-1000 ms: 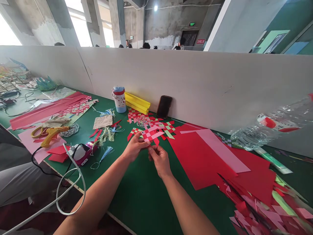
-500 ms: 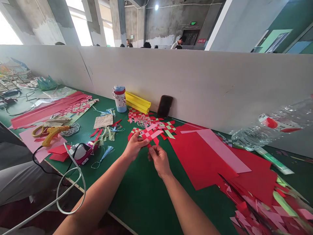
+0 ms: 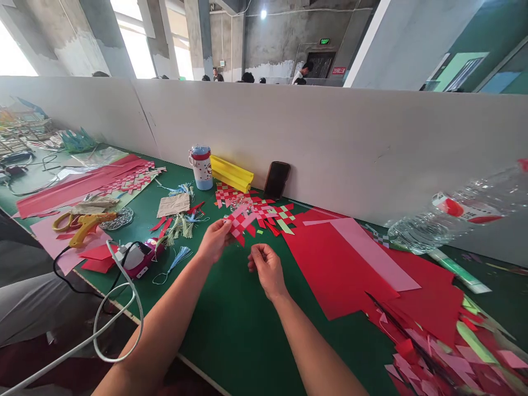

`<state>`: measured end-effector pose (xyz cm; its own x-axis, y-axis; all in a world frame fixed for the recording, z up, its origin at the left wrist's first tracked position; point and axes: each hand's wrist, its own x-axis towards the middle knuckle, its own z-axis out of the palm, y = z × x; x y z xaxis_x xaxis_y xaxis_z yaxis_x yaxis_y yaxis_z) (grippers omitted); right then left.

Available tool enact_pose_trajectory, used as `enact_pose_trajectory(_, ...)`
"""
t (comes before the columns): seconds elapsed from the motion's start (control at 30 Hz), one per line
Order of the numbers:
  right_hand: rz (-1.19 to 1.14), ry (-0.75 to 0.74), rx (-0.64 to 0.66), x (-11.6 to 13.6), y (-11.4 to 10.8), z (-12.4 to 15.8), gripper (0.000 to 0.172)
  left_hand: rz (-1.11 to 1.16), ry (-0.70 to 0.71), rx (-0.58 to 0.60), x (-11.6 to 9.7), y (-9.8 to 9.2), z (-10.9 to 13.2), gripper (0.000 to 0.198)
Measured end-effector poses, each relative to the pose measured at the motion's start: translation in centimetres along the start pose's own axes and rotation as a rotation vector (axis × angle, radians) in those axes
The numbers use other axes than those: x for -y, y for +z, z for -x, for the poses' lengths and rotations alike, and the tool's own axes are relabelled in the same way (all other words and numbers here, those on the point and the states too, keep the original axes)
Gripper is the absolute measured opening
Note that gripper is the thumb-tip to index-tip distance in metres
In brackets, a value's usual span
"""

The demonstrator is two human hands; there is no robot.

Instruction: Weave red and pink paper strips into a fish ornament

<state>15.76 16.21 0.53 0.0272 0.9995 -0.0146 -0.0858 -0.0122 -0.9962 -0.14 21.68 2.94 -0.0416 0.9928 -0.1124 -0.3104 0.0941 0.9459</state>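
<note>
My left hand (image 3: 214, 241) pinches a small woven paper piece (image 3: 241, 224) in a red and pink check, with loose strip ends sticking out at its right and lower sides. My right hand (image 3: 269, 270) is apart from it, a little to the right and lower, with thumb and fingertips pressed together. Whatever those fingertips hold, if anything, is too small to make out. Behind the held piece lie more woven paper pieces (image 3: 272, 213) in red, pink and light green. A small green paper scrap (image 3: 259, 232) rests on the table near my hands.
Large red paper sheets (image 3: 330, 275) and a pink strip (image 3: 371, 250) lie at right, beside a heap of paper offcuts (image 3: 433, 357). A phone (image 3: 276, 180), bottle (image 3: 201, 168) and yellow holder (image 3: 231, 173) stand along the partition. A glue gun (image 3: 88, 228), power strip (image 3: 142, 261) and tassels (image 3: 177, 261) are left.
My left hand has drawn the woven piece left, away from my right hand, which stays almost in place. The two hands were together at the piece's lower edge before.
</note>
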Motion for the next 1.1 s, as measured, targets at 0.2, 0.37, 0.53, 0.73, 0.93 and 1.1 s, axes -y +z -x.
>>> enact_pose_trajectory(0.2, 0.041, -0.037, 0.019, -0.4, -0.1, 0.0, 0.034, -0.361, 0.066, -0.128, -1.9, -2.9, -3.3, 0.037)
enact_pose_trajectory(0.37, 0.083, -0.074, 0.065, -0.7, -0.2, -0.1, 0.032, -0.773, 0.017, -0.081, -1.3, -2.4, -5.4, 0.032)
enact_pose_trajectory(0.53, 0.148, -0.111, 0.087, -1.6, -0.1, -0.1, 0.028, -1.089, 0.032, -0.101, -0.8, -1.9, -5.7, 0.034)
enact_pose_trajectory(0.73, 0.34, -0.218, 0.05, -0.6, -0.5, 0.0, 0.021, -1.232, 0.251, -0.128, -0.8, 0.0, -2.2, 0.048)
enact_pose_trajectory(0.93, 0.681, -0.228, -0.112, 3.9, -7.9, -2.8, 0.03, -1.2, 0.45, 0.101, 2.3, 2.9, 2.9, 0.04)
enact_pose_trajectory(1.1, 1.064, 0.009, -0.276, 6.2, -18.9, -3.9, 0.032, -1.202, 0.549, 0.347, 5.6, 4.5, 5.7, 0.038)
